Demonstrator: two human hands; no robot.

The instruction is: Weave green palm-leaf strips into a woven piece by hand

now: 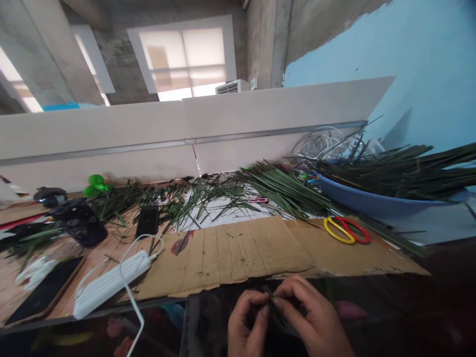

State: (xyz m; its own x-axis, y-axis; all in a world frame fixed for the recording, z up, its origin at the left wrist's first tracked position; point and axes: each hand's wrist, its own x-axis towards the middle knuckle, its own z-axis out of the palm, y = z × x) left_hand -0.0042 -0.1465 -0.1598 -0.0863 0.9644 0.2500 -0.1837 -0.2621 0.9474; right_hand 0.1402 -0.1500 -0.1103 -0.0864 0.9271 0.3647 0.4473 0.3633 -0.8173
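Observation:
My left hand (250,320) and my right hand (307,312) meet just below the table's front edge, fingertips almost touching. Both are closed in a pinch on a thin dark leaf strip (278,313), whose lower part fades into the dark background. Beyond them lies a flat piece of brown cardboard (238,258) with small green scraps on it. Scissors (345,230) with one yellow and one red handle rest toward its right end, blades hidden. A bundle of long green leaves (286,191) lies behind the cardboard.
A blue basin (372,198) heaped with long leaves stands at right. On the left are a white power strip (111,285) with a looping cable, a phone (46,290), a smaller black phone (147,221) and a dark bottle (80,220). A white partition (148,129) rises behind.

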